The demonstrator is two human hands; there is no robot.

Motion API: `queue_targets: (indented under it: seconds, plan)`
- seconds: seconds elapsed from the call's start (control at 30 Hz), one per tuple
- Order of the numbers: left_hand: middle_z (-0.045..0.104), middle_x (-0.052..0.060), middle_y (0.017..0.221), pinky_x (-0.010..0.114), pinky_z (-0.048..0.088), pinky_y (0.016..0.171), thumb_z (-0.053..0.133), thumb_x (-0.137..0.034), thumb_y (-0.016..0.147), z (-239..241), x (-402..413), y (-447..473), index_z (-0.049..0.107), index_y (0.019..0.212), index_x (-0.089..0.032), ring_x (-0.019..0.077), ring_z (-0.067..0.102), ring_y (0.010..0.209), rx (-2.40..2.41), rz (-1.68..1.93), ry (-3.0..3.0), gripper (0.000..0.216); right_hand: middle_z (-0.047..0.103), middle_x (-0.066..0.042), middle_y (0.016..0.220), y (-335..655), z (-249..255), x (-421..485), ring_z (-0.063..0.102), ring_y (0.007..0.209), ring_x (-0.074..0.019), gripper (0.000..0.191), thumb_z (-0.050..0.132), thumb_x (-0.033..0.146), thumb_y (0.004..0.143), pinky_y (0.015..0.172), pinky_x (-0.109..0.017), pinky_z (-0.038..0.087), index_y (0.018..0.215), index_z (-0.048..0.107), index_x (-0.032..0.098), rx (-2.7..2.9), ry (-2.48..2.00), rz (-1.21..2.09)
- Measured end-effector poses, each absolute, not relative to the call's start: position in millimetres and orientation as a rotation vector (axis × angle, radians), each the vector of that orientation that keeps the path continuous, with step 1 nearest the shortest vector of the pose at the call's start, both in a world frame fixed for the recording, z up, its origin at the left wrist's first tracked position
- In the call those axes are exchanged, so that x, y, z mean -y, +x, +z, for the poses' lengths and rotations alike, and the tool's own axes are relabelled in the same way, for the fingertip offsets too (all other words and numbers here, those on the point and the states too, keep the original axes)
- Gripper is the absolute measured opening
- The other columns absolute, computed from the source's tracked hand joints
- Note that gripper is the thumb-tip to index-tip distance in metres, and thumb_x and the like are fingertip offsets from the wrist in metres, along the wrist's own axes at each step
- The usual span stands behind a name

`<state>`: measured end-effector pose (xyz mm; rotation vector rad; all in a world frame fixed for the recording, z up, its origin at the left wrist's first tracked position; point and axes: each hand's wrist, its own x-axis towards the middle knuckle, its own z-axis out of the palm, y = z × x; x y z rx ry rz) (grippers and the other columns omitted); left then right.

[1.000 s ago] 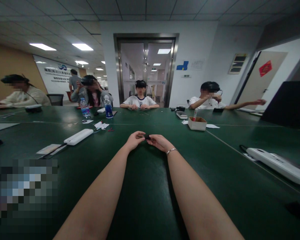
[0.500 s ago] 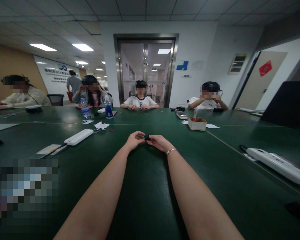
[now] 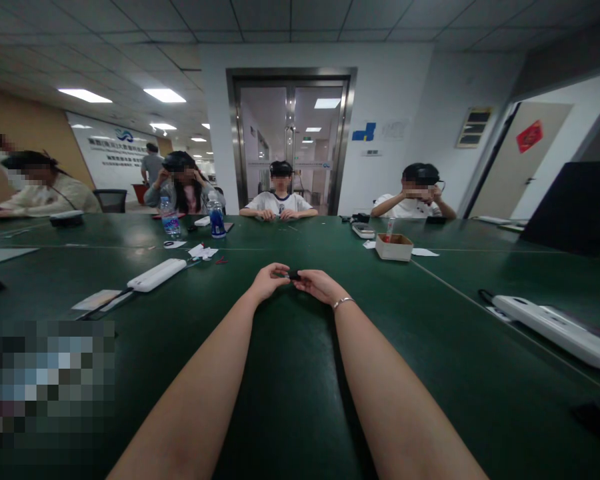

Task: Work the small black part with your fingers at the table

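Ahead of me, just above or on the green table (image 3: 290,373), my left hand (image 3: 270,281) and my right hand (image 3: 322,285) meet around a small black object (image 3: 294,274). It is too small to name its kind. The fingers of both hands are closed in a pinch, the left at its left end and the right at its right end. My right wrist wears a silver bracelet (image 3: 343,302).
White power strips (image 3: 157,275) lie left and right. A small box (image 3: 395,248), paper scraps (image 3: 203,252) and water bottles (image 3: 217,217) stand or lie farther off. Several people sit across the table. A dark screen (image 3: 575,207) is at the right.
Both hands keep the same place and hold, though the black object shows slightly more. Behind the table, a standing person has shifted right, and another person appears at far left.
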<state>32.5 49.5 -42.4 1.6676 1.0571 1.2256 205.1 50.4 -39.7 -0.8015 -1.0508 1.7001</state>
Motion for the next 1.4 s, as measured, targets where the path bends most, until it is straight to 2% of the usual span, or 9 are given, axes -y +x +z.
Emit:
queue_targets:
  seconds: [0.1,0.3,0.5,0.6,0.7,0.87,1.03,1.27,1.4]
  plan:
    - [0.061,0.006,0.085,0.027,0.044,0.072,0.068,-0.016,0.062,-41.5,-48.8,33.2,0.061,0.093,-0.013,0.0135,0.056,0.077,-1.053,1.200,1.652,0.032,0.062,-0.010,0.067,206.1,-40.4,-51.1,0.061,0.062,-0.0127,0.016,0.049,0.002,0.083,0.059,-0.021,0.053,0.073,0.060,0.005,1.050,-0.794,1.702]
    - [0.055,0.000,0.064,0.022,0.038,0.055,0.047,-0.023,0.080,-42.9,-53.1,37.4,0.059,0.093,-0.012,0.0088,0.048,0.056,-1.074,1.078,1.626,0.021,0.063,-0.009,0.068,205.5,-40.4,-51.1,0.060,0.061,-0.0116,0.014,0.050,0.003,0.083,0.060,-0.021,0.053,0.075,0.062,0.005,1.107,-0.813,1.708]
    - [0.056,0.000,0.071,0.021,0.038,0.054,0.053,-0.026,0.077,-44.4,-52.7,37.4,0.058,0.095,-0.014,0.0080,0.048,0.056,-1.037,1.079,1.680,0.023,0.065,-0.011,0.072,205.8,-37.6,-48.2,0.060,0.059,-0.0110,0.014,0.051,0.003,0.082,0.058,-0.019,0.053,0.073,0.062,0.006,1.090,-0.822,1.701]
    - [0.055,0.000,0.067,0.022,0.038,0.054,0.053,-0.029,0.077,-45.0,-52.2,36.1,0.057,0.096,-0.013,0.0085,0.048,0.056,-0.992,1.092,1.717,0.025,0.064,-0.009,0.070,205.2,-35.0,-47.2,0.059,0.056,-0.0103,0.010,0.055,0.011,0.083,0.054,-0.019,0.052,0.077,0.062,0.007,1.103,-0.823,1.705]
    - [0.055,0.000,0.067,0.022,0.037,0.053,0.054,-0.028,0.076,-45.7,-52.5,36.5,0.057,0.096,-0.013,0.0087,0.049,0.056,-0.942,1.105,1.722,0.025,0.062,-0.007,0.068,203.7,-33.4,-47.0,0.059,0.052,-0.0101,0.015,0.057,0.019,0.085,0.049,-0.018,0.051,0.078,0.062,0.007,1.110,-0.840,1.685]
    - [0.050,-0.003,0.054,0.021,0.034,0.049,0.046,-0.028,0.080,-45.8,-54.3,38.3,0.057,0.095,-0.011,0.0085,0.045,0.049,-0.988,1.087,1.712,0.025,0.064,-0.008,0.071,203.7,-36.1,-48.2,0.059,0.053,-0.0091,0.009,0.057,0.009,0.082,0.049,-0.016,0.051,0.077,0.064,0.005,1.148,-0.858,1.664]
    - [0.048,-0.003,0.052,0.021,0.033,0.049,0.040,-0.031,0.084,-46.0,-55.8,37.8,0.058,0.094,-0.011,0.0079,0.042,0.046,-1.037,1.054,1.736,0.028,0.065,-0.009,0.072,205.4,-40.8,-51.5,0.060,0.057,-0.0101,0.005,0.062,0.004,0.076,0.056,-0.018,0.053,0.072,0.065,0.005,1.140,-0.827,1.671]
    - [0.057,0.001,0.076,0.021,0.038,0.053,0.052,-0.028,0.077,-46.7,-54.3,38.0,0.059,0.095,-0.015,0.0070,0.048,0.054,-1.042,1.118,1.705,0.023,0.063,-0.007,0.067,204.8,-39.5,-50.9,0.060,0.061,-0.0111,0.008,0.063,0.002,0.073,0.059,-0.019,0.053,0.066,0.064,0.006,1.083,-0.821,1.659]
    - [0.050,-0.002,0.059,0.021,0.038,0.052,0.045,-0.031,0.082,-45.8,-53.4,38.4,0.059,0.093,-0.013,0.0085,0.047,0.053,-1.022,1.087,1.716,0.026,0.063,-0.008,0.068,205.1,-38.3,-49.7,0.060,0.060,-0.0108,0.006,0.064,0.003,0.073,0.057,-0.019,0.052,0.067,0.065,0.006,1.120,-0.828,1.661]
